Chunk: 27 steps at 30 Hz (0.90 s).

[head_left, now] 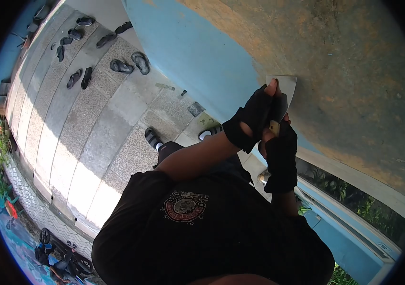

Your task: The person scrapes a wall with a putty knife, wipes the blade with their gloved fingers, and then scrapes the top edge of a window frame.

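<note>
A wide metal scraper [286,88] rests close to or against the scraped wall [349,71], whose paint is worn to brown and grey patches. My left hand [258,111], in a black fingerless glove, is closed on the blade, with the thumb lying along its face. Just below it, my right hand [281,154], gloved the same way, is wrapped round the scraper's handle. The handle's light-coloured end [274,127] shows between the two hands. Blue paint [197,47] covers the wall area to the left of the blade.
Several dark sandals [121,66] lie on the tiled floor [112,109]. Near my feet is a small dark tool [183,93] beside flat pieces [195,109]. A window ledge [354,175] with plants behind it runs at the right. A motorcycle [64,256] stands at the lower left.
</note>
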### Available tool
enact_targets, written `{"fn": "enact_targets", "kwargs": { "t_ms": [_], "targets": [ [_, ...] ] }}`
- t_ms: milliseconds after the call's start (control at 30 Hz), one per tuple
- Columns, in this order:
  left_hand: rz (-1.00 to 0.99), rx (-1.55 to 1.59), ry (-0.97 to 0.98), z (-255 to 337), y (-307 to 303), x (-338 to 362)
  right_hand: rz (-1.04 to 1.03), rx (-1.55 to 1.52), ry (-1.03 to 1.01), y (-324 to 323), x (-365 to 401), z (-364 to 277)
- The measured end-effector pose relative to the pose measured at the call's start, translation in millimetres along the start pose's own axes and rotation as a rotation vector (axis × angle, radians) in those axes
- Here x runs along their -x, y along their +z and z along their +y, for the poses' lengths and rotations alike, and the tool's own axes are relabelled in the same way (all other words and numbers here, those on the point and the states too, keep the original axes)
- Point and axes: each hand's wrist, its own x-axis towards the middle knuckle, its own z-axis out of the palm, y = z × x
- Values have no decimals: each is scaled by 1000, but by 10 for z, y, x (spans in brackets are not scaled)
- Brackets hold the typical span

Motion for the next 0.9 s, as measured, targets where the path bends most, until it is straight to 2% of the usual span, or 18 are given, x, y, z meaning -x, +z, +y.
{"fn": "enact_targets", "kwargs": {
  "t_ms": [67,133,267,333,467,533,567,633,767,833,900],
  "targets": [
    [-35,18,12,59,-70,-78,8,63,-45,-16,-8,-88],
    [-61,43,10,-15,-83,-43,-72,-119,181,-32,-19,-163],
    [-35,42,2,-8,-41,-38,-63,4,145,-57,-6,-23],
    [-40,91,-22,-36,-41,-54,50,190,-123,2,-41,-71],
    [-25,20,-7,-50,29,-11,27,74,2,-43,-7,84],
    [-11,-35,2,-21,-7,-66,68,162,-155,-49,-16,56],
    [-61,23,15,-38,-104,-155,70,165,-152,-44,-43,23],
    [-105,89,14,-90,-149,-141,-30,43,18,-19,-73,-50],
    [-77,10,10,-78,-106,-97,34,244,-133,-24,-20,25],
    [-49,-16,22,-54,-85,-66,0,99,41,-20,-9,117],
    [-43,2,46,57,-205,-119,14,67,27,110,-104,108]
  ]
}}
